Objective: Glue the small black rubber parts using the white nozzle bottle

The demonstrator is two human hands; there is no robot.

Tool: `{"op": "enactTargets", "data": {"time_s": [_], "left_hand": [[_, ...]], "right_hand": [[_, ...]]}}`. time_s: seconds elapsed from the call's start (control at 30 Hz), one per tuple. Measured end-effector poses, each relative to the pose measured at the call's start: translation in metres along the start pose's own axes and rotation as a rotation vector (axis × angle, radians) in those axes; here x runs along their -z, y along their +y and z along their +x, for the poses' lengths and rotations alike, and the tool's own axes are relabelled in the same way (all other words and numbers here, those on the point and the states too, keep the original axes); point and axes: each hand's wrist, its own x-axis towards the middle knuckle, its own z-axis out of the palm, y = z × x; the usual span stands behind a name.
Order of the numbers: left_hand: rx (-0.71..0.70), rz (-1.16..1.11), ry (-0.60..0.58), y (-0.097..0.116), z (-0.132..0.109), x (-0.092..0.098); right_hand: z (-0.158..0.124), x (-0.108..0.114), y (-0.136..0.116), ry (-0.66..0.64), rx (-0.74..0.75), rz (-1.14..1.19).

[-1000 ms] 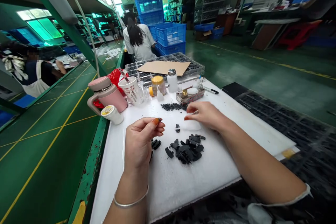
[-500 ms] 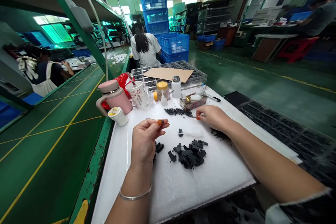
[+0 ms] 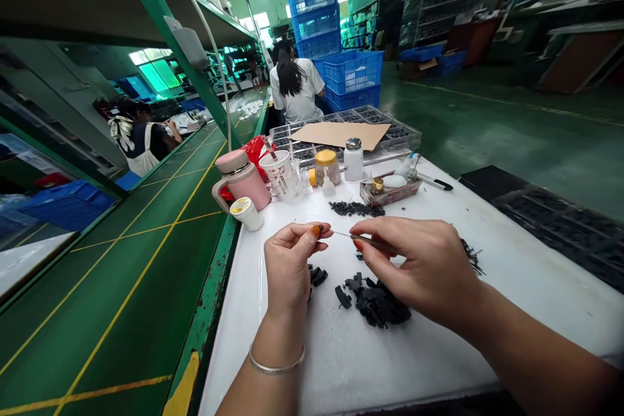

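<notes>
My left hand [image 3: 288, 266], with a metal bangle at the wrist, pinches a small dark part [image 3: 321, 228] between thumb and fingers. Much of that part is hidden by the fingertips. Held in my right hand [image 3: 429, 266] are thin tweezers [image 3: 373, 242], whose fine tip points left and meets or nearly meets the small part. Beyond both hands lies a pile of tiny black pieces [image 3: 355, 208]. Below the right hand is a heap of curved black plastic pieces [image 3: 377, 305]. More black pieces [image 3: 318, 275] lie beside my left wrist, partly covered by it.
A pink mug [image 3: 246, 188], a white tub [image 3: 247, 213], a plastic cup [image 3: 279, 172], a yellow-lidded jar [image 3: 326, 169], a white bottle [image 3: 353, 161] and a small box [image 3: 392, 194] line the white board's far side. Thin black sticks [image 3: 472, 256] lie right. Two co-workers sit beyond.
My right hand has come from the tiny-piece pile toward my left hand, bringing the tweezers' tip to the small part. The left hand still pinches it. The view has turned left.
</notes>
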Motion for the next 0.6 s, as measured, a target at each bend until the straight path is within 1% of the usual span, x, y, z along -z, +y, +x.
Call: {"op": "enactTargets", "data": {"time_s": [0.23,0.33,0.6], "left_hand": [[-0.028,0.005,-0.030,-0.002,-0.002,-0.001],[-0.031,0.007,-0.050,-0.002,-0.003,-0.001],[-0.040,0.013,-0.051,-0.003,-0.004,-0.002]], "right_hand": [[-0.004,-0.009,0.005,0.038,0.024,0.015],[-0.003,-0.012,0.005,0.036,0.037,0.014],[-0.003,-0.016,0.007,0.012,0.031,-0.014]]}}
